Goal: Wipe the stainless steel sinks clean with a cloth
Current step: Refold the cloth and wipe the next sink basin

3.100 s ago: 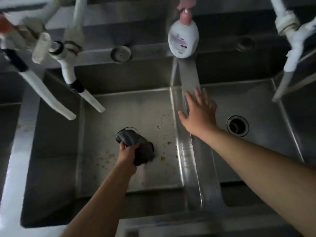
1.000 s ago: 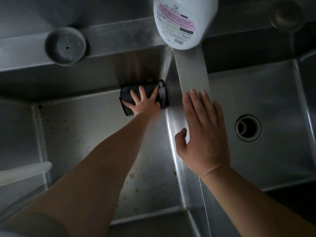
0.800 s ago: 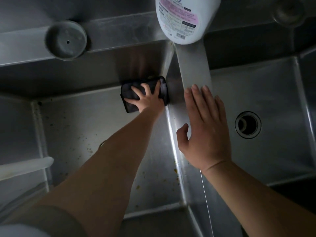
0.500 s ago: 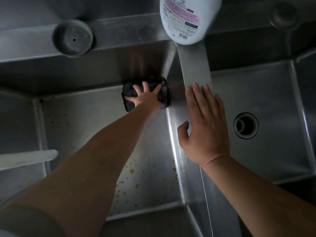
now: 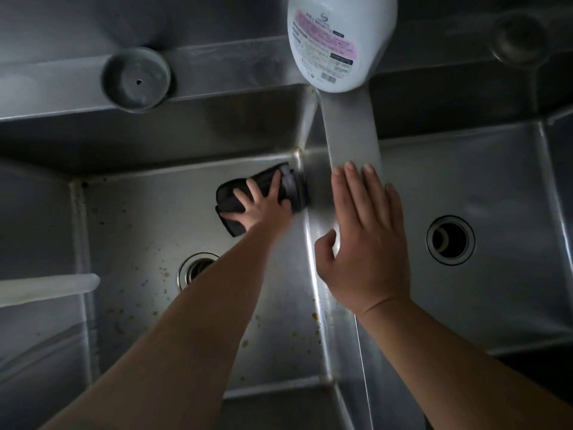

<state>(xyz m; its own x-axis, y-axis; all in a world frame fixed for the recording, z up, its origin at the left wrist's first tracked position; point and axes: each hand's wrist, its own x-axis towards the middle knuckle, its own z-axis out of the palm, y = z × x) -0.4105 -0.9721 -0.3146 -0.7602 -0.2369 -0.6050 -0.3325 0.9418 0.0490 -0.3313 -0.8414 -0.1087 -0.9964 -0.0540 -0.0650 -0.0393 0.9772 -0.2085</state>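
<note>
The left hand (image 5: pixel 263 206), fingers spread flat, is pressing the dark cloth (image 5: pixel 260 197) into the left sink's (image 5: pixel 139 218) far right corner; food specks are lying nearer, toward the drain (image 5: pixel 193 270). The right hand (image 5: pixel 366 240) is resting flat on the divider (image 5: pixel 350 131).

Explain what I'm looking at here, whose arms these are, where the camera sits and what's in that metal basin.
There is no machine: a person wears a camera on the head, looking down at their own arms. The left hand presses a dark folded cloth flat into the far right corner of the left stainless steel sink, whose floor shows brown specks. The right hand rests open on the steel divider between the basins. A white soap bottle with a pink label and a grey round plug sit on the back ledge.
</note>
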